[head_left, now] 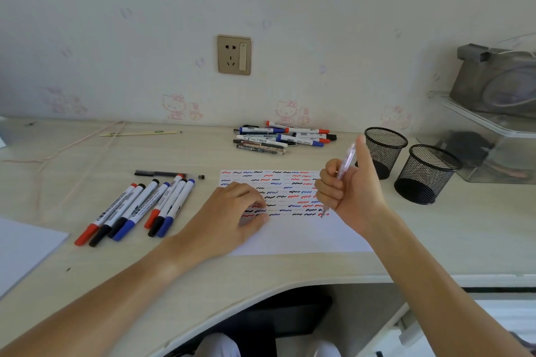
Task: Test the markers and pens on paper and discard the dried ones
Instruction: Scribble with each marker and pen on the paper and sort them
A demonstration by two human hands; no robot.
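Far left: corner of a white sheet [26,246] overhanging the desk [87,153] front edge. Next, seven markers [136,211] in a fanned row, touching side by side: two red, two black, three blue caps. Just behind them, one black pen [158,173] lying crosswise, a small cap [201,177] off its right end. Bare desk between this row and the back wall, apart from a thin stick [139,133] and a pink cord [58,151].

Centre: left hand [232,217] flat on the paper [304,235], fingers loosely bent, pressing its left edge. Paper covered in red, blue and black squiggles on the upper half, lower half blank, near edge close to the curved desk front. Behind it, against the wall, a pile [284,138] of pens and markers, too overlapped to count.

Right: right hand [348,191] gripping one clear pen [342,171], tip down at the paper's right edge, thumb raised. Beyond, two mesh cups [406,162], just apart, then a clear box [478,139] at the desk's right end.
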